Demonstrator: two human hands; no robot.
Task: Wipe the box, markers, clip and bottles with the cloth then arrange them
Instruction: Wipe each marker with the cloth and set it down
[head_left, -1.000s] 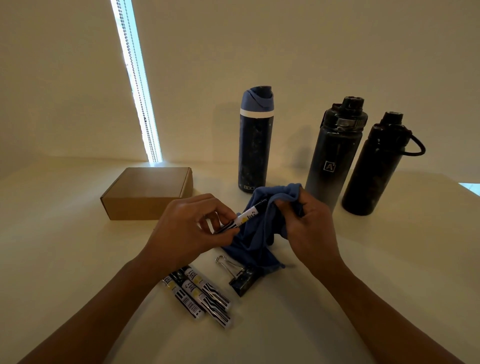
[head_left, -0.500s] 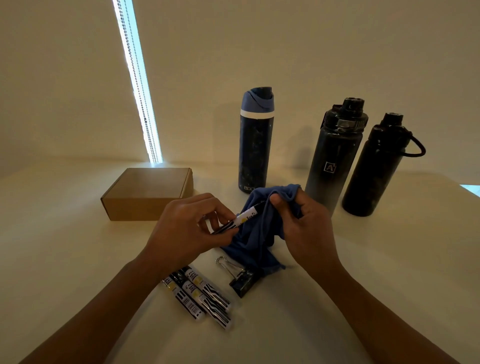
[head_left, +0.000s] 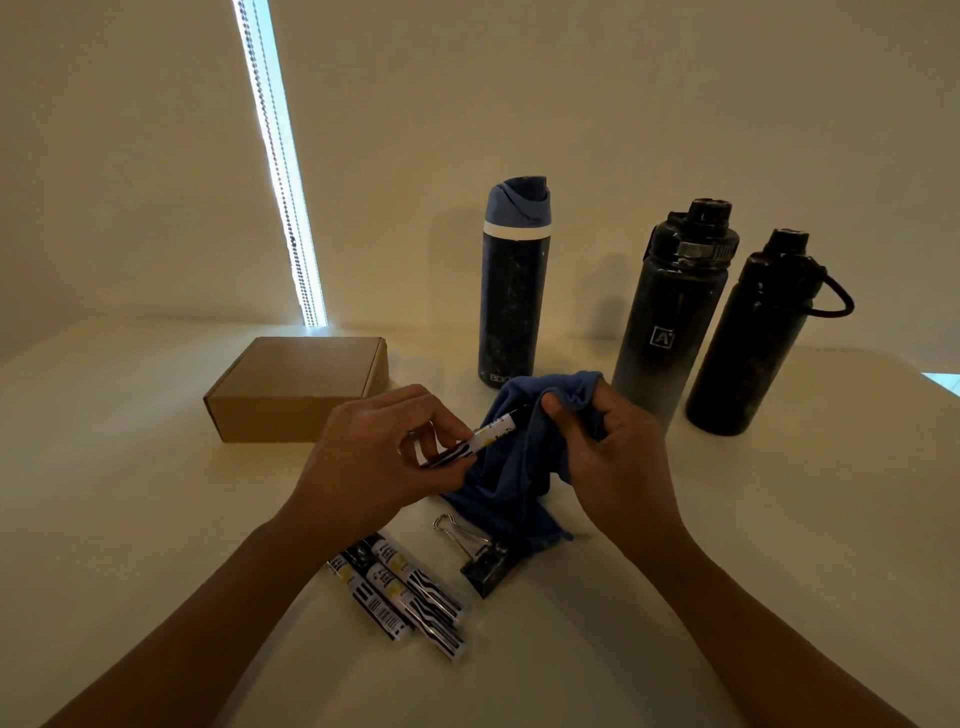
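My left hand (head_left: 384, 457) pinches a black-and-white marker (head_left: 485, 435) whose far end is wrapped in the blue cloth (head_left: 511, 467). My right hand (head_left: 608, 457) grips that cloth around the marker's tip. Three more markers (head_left: 402, 592) lie side by side near me. A black binder clip (head_left: 485, 564) lies just right of them, partly under the cloth's hanging corner. A closed cardboard box (head_left: 296, 387) sits at the left. Three bottles stand at the back: a blue-capped bottle (head_left: 514, 291), a dark bottle with a logo (head_left: 670, 322) and a black bottle with a loop (head_left: 753, 343).
Everything rests on a pale table (head_left: 779, 545) against a plain wall. A bright strip of window with a bead chain (head_left: 280, 171) runs down the wall at the left. The table's right corner shows at the far right edge.
My right hand has slid the cloth slightly left along the marker, covering more of its tip. The left hand holds steady.
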